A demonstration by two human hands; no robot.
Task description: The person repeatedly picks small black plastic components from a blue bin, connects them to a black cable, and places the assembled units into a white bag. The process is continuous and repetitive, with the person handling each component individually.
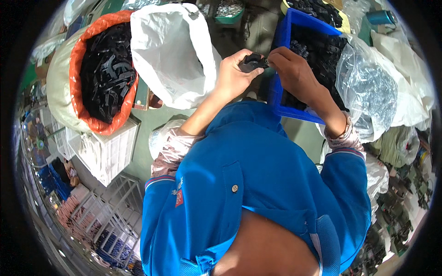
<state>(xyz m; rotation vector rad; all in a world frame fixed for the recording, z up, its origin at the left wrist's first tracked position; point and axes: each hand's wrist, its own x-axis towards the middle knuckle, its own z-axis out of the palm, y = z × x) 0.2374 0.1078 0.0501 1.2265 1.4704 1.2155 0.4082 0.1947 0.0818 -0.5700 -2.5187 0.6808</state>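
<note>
My left hand (232, 73) holds a small black plastic part (252, 62) in front of my chest. My right hand (290, 69) pinches the right end of the same part, its fingertips touching it. Both hands hover over the near left corner of a blue bin (282, 55) filled with similar black plastic parts (322, 50).
An open white woven bag (172, 50) stands to the left of my hands. Further left, an orange-rimmed sack (78, 83) holds black plastic pieces over a white crate (108, 152). A clear plastic bag of shiny small parts (370, 87) lies to the right of the bin.
</note>
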